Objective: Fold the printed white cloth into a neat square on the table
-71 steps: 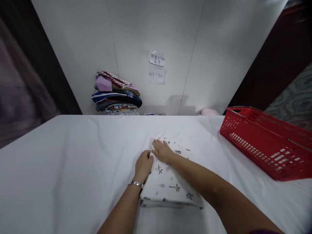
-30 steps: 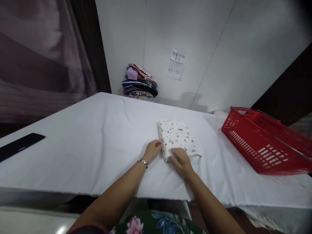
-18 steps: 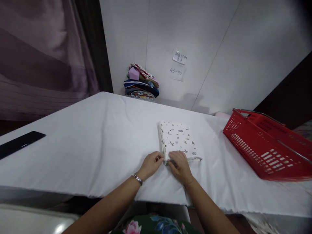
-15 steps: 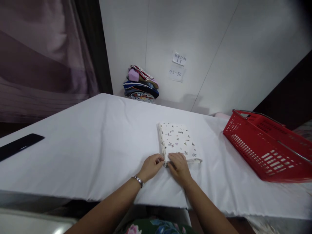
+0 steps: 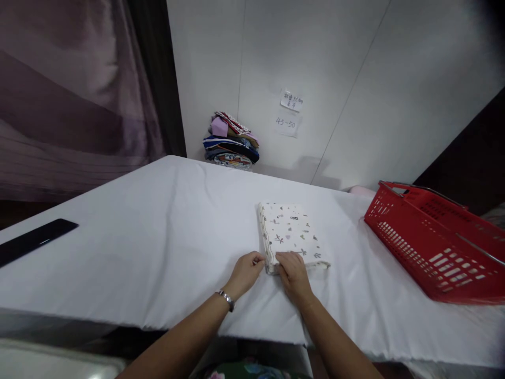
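Observation:
A folded white cloth [image 5: 290, 226] with small grey and tan prints lies in a thick, layered rectangle on the white-covered table. At its near left corner is my left hand [image 5: 246, 271], fingers curled together beside the layered edge, with nothing visible in them. My right hand [image 5: 294, 273] grips the near edge of the cloth, its fingers bent over the top and the thumb low at the front. The underside of that edge is hidden by the hand. A metal bracelet [image 5: 226, 299] circles my left wrist.
On the right of the table [image 5: 205, 221] stands a red plastic basket [image 5: 410, 247] with metal handles. A black phone-like slab [image 5: 35, 239] lies at the far left. Folded fabrics [image 5: 232, 139] are stacked by the wall, near two paper notes [image 5: 288, 125].
My left fingers have drawn slightly away from the cloth's corner and curled. The right hand's fingers are bent more over the near edge. The view has shifted slightly; the cloth stays in place.

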`<move>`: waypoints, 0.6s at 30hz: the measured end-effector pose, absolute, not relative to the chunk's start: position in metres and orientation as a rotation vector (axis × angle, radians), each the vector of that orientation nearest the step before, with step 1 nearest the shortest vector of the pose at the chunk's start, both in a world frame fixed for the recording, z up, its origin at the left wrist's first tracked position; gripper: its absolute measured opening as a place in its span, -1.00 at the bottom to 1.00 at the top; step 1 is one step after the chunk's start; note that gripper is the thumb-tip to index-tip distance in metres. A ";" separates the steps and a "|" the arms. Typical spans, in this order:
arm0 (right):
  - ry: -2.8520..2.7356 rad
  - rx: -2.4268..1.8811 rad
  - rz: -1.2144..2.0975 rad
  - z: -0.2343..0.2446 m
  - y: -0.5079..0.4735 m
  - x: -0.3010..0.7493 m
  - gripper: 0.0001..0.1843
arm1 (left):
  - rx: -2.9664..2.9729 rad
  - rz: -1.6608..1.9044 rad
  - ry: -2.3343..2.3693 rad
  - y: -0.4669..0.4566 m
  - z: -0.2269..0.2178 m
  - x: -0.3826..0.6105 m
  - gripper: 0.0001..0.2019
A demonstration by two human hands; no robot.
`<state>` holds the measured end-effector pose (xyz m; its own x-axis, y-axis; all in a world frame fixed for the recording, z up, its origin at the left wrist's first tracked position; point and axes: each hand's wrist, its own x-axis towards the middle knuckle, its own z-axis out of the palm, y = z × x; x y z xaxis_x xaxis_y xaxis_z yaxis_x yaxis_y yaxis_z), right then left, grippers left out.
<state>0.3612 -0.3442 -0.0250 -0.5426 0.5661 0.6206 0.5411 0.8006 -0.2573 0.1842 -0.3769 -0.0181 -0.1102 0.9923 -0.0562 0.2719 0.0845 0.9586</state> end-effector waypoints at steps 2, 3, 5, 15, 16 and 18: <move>-2.251 -0.807 0.037 -0.025 -0.344 0.362 -0.63 | 1.224 1.049 1.472 -0.377 -0.019 0.187 -0.85; -2.244 -0.803 0.031 -0.025 -0.344 0.362 -0.62 | 1.187 1.042 1.453 -0.377 -0.018 0.188 -0.85; -2.241 -0.794 0.022 -0.025 -0.344 0.362 -0.61 | 1.119 1.055 1.452 -0.377 -0.017 0.188 -0.86; -2.158 -0.860 0.156 -0.024 -0.343 0.361 -0.63 | 1.055 0.904 1.530 -0.370 -0.007 0.185 -0.87; -2.148 -0.877 0.172 -0.024 -0.343 0.361 -0.64 | 1.059 0.890 1.532 -0.368 -0.007 0.185 -0.84; -2.127 -0.900 0.201 -0.024 -0.343 0.361 -0.64 | 1.059 0.873 1.545 -0.366 -0.007 0.187 -0.79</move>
